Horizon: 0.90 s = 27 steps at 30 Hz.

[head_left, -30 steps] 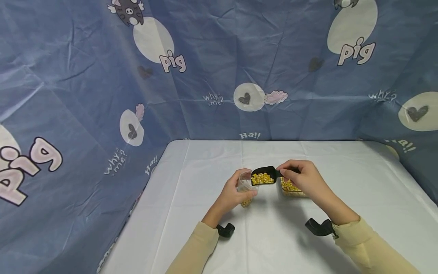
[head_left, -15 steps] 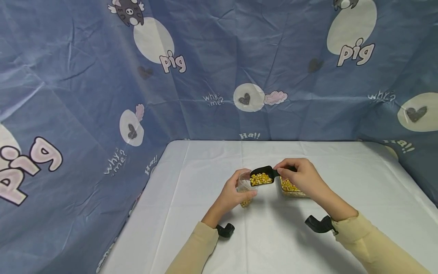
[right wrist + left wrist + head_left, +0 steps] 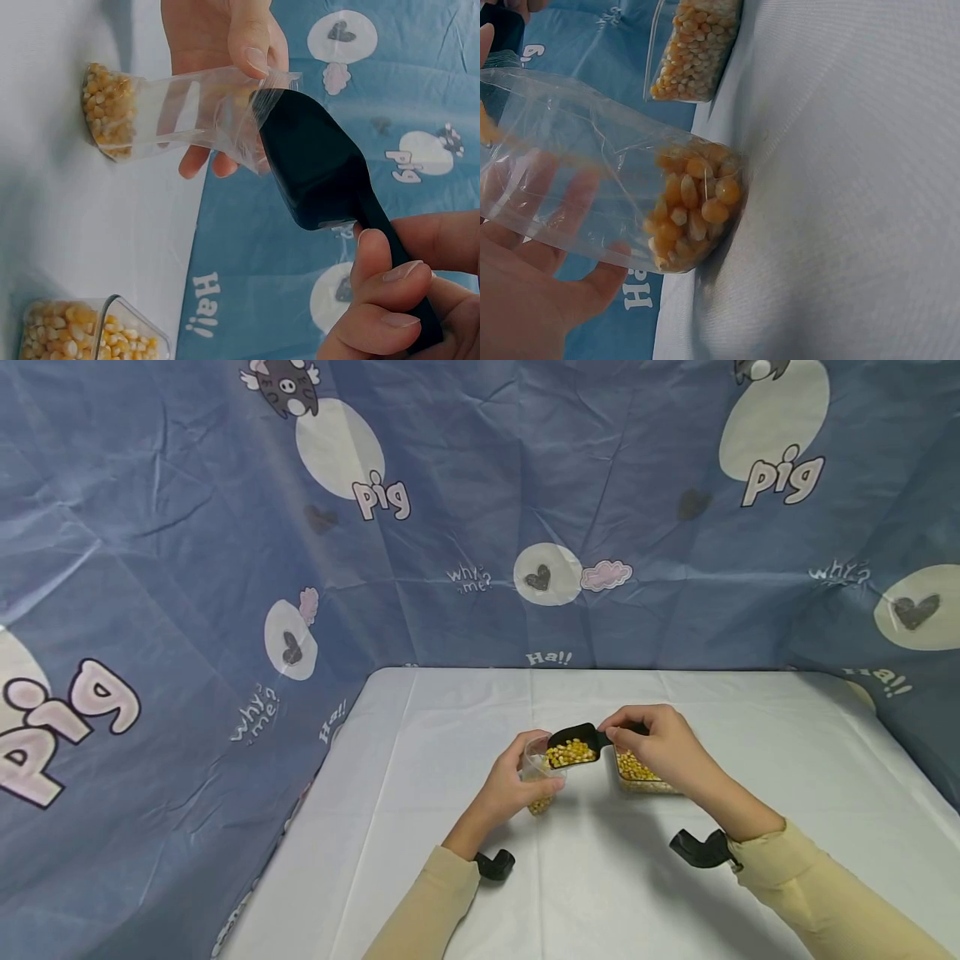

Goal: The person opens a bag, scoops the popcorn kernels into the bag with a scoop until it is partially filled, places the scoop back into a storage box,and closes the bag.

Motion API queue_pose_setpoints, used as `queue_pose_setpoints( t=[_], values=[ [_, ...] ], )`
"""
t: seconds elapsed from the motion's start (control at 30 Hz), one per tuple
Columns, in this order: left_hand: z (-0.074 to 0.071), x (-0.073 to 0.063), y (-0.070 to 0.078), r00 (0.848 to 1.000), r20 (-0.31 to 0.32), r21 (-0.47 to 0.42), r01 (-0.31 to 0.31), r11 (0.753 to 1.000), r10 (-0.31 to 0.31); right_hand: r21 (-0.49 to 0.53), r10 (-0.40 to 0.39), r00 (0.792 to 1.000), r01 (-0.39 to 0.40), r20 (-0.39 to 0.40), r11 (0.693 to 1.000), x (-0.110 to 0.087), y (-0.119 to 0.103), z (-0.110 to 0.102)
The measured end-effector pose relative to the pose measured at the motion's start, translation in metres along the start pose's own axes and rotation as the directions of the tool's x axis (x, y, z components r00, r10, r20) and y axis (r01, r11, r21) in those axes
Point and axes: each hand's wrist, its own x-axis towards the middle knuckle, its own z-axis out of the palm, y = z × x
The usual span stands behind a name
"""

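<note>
In my left hand I hold a clear plastic bag around its upper part, its mouth spread. Corn kernels fill the bag's bottom, which appears to rest on the table. With my right hand I grip the handle of a black scoop between thumb and fingers. Yellow kernels lie in the scoop, heaped toward its front lip. That lip sits at the bag's mouth, as the right wrist view shows from the scoop's underside.
A clear rectangular container of corn kernels stands on the white-covered table, partly hidden behind my right hand. A blue printed cloth hangs behind and to the left. Black wrist mounts stick out below both sleeves.
My right hand has shifted slightly left with the scoop, bringing its lip closer over the bag's mouth. The kernels sit nearer the front lip. My left hand and the bag have stayed nearly still.
</note>
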Motion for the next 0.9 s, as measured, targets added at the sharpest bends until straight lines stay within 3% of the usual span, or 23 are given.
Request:
queue_pose_setpoints(
  t=[0.9],
  values=[
    [-0.0003,-0.0004,0.0009,1.000,-0.004,-0.008,-0.006,1.000,0.006,-0.066,-0.045,0.999,0.044,-0.006,0.997,0.0030,-0.0030,0.0003]
  ],
)
